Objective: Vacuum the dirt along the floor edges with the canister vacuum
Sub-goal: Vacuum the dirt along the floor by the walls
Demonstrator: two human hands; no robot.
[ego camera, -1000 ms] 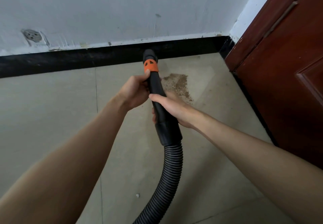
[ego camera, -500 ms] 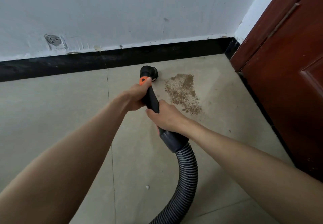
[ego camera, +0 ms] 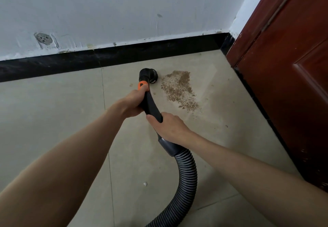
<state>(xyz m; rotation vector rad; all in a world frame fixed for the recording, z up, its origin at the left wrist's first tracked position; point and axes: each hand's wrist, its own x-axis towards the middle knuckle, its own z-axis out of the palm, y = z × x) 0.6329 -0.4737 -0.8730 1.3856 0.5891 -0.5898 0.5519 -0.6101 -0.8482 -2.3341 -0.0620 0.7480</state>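
hose [ego camera: 186, 179]: ribbed grey plastic, slight sheen
wand [ego camera: 153, 106]: smooth black plastic
floor [ego camera: 53, 113]: smooth beige tile
door [ego camera: 291, 77]: glossy reddish wood
dirt [ego camera: 179, 89]: brown, grainy

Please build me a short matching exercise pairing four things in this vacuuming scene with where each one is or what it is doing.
Things:
1. left hand
2. right hand
3. dirt patch
4. brush nozzle

Descriptions:
A. lies on the floor tile near the wooden door
B. grips the wand just below the orange collar
C. sits low by the floor, just left of the dirt
D. grips the wand lower down, just above the ribbed hose

Pairs: 1-B, 2-D, 3-A, 4-C
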